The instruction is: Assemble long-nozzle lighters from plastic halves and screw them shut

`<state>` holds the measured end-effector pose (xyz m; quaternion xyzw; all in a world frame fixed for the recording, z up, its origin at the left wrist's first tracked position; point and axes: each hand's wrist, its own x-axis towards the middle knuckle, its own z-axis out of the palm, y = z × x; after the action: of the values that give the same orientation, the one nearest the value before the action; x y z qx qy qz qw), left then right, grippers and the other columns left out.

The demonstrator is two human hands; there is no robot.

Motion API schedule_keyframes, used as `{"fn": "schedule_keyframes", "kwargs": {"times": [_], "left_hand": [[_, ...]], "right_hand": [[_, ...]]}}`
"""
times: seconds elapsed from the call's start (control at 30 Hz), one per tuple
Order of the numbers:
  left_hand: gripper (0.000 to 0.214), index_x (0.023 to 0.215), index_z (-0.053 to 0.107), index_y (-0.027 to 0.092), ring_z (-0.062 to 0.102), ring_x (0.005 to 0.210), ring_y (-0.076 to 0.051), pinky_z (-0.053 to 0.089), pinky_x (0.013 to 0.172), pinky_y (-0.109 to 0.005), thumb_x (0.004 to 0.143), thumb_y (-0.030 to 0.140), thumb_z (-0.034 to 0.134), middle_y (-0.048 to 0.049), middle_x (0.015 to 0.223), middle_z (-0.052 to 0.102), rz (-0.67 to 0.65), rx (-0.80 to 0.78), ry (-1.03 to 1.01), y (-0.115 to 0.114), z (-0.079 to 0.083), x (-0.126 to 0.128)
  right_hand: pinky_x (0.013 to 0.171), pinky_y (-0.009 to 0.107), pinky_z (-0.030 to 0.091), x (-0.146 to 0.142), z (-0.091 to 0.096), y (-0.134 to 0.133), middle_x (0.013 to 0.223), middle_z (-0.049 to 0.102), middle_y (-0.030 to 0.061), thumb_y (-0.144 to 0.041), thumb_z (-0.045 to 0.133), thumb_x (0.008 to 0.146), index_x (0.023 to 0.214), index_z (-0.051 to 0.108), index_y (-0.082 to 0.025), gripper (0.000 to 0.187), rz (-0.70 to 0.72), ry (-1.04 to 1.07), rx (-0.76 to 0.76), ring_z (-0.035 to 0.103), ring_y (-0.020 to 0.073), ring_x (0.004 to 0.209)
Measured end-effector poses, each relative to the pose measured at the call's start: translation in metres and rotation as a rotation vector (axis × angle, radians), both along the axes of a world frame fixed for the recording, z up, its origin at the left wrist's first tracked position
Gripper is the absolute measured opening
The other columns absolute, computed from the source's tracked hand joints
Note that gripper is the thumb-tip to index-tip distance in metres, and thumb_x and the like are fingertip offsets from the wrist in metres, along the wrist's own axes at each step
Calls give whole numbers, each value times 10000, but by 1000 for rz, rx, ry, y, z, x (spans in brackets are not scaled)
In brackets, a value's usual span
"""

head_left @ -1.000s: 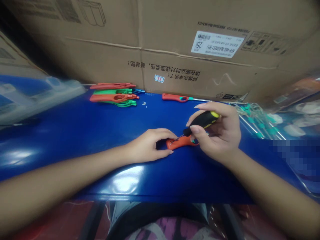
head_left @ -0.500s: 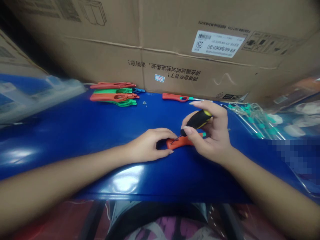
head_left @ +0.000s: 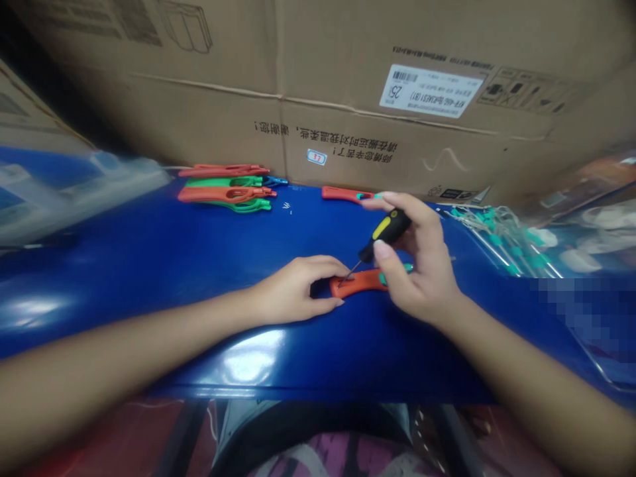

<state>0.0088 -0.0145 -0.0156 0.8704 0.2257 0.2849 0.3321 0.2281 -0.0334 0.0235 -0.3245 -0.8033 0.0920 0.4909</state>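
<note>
My left hand (head_left: 291, 286) grips the wide end of an orange utility lighter (head_left: 358, 284), which lies flat on the blue table. Between the thumb and fingers of my right hand (head_left: 423, 258) is a black and yellow screwdriver (head_left: 388, 228). Its thin shaft slants down to the left, and the tip touches the lighter's body close to my left fingertips. A teal part shows at the lighter's right end, partly behind my right thumb.
A large cardboard box (head_left: 223, 112) walls off the table's back. Before it lie several orange and green handle shells (head_left: 226, 193) and another red lighter (head_left: 340, 193). Metal rods with teal parts (head_left: 497, 235) are heaped at right. The blue table (head_left: 163, 255) ends at a front edge.
The screwdriver's handle has turned and tipped more upright, its yellow patch now facing me. My right fingers have shifted slightly left. My left hand and the orange lighter stay in place.
</note>
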Motion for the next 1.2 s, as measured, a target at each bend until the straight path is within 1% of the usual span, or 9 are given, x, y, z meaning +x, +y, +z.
{"fn": "schedule_keyframes", "kwargs": {"times": [0.1, 0.3, 0.47, 0.63, 0.83, 0.97, 1.03, 1.13, 1.2], "left_hand": [[372, 1227, 668, 163, 677, 1103, -229, 528, 998, -365, 858, 171, 710, -103, 1194, 709, -3, 1, 16, 0, 0, 0], [351, 1207, 663, 159, 675, 1112, -219, 524, 999, -345, 859, 164, 709, -97, 1205, 708, -4, 13, -9, 0, -1, 1], [348, 1208, 669, 167, 679, 1066, -213, 533, 986, -354, 861, 173, 703, -86, 1157, 707, -9, 5, 4, 0, 0, 1], [373, 1233, 670, 197, 672, 1115, -223, 529, 1011, -374, 862, 164, 699, -82, 1209, 709, -12, 17, -3, 1, -1, -1], [372, 1250, 660, 199, 665, 1127, -232, 535, 1006, -380, 879, 201, 692, -84, 1212, 703, 2, 24, 28, 1, -1, -1], [297, 1197, 679, 193, 673, 1074, -211, 544, 964, -349, 900, 198, 675, -73, 1159, 715, -2, 46, 50, 1, 1, 0], [302, 1210, 681, 195, 672, 1079, -212, 542, 970, -358, 908, 199, 668, -74, 1158, 716, -3, 52, 67, 1, 0, 0], [326, 1245, 678, 200, 677, 1087, -224, 545, 973, -379, 920, 224, 665, -84, 1173, 716, 7, 58, 78, 1, -2, 2], [307, 1230, 689, 200, 693, 1048, -222, 560, 940, -373, 928, 246, 670, -83, 1139, 730, 19, 59, 73, 1, -3, 4]], "right_hand": [[612, 305, 623, -1, 5, 0, 1271, 651, 93, -237, 561, 988, 1442, 480, -285, 463, 42, 50, -66, 687, 180, 838], [637, 319, 599, 3, 12, 0, 955, 738, 27, -240, 783, 848, 1244, 668, -276, 414, -150, -90, 327, 662, 166, 671], [664, 340, 624, 0, 15, -7, 1180, 726, 85, -235, 529, 1000, 1424, 545, -261, 425, -15, -62, 84, 728, 214, 886], [598, 292, 590, -1, 16, -11, 874, 750, 8, -251, 778, 851, 1127, 700, -273, 288, -196, -23, 301, 673, 157, 629], [709, 339, 636, -2, 18, -12, 1167, 733, 81, -256, 455, 1031, 1488, 472, -246, 458, 50, -67, 40, 736, 197, 853], [658, 272, 608, -1, 19, -10, 887, 758, 7, -248, 715, 913, 1262, 654, -266, 354, -48, -67, 304, 695, 152, 686], [719, 282, 614, 1, 21, -9, 952, 768, 23, -263, 669, 947, 1305, 630, -255, 361, -45, -115, 349, 712, 164, 758], [873, 338, 607, 4, 26, -8, 1233, 718, 75, -266, 399, 1058, 1465, 499, -234, 420, 74, -181, 144, 711, 191, 1034], [873, 315, 599, 6, 28, -6, 1229, 718, 68, -275, 372, 1069, 1451, 511, -229, 409, 126, -186, 46, 714, 167, 1008]]}}
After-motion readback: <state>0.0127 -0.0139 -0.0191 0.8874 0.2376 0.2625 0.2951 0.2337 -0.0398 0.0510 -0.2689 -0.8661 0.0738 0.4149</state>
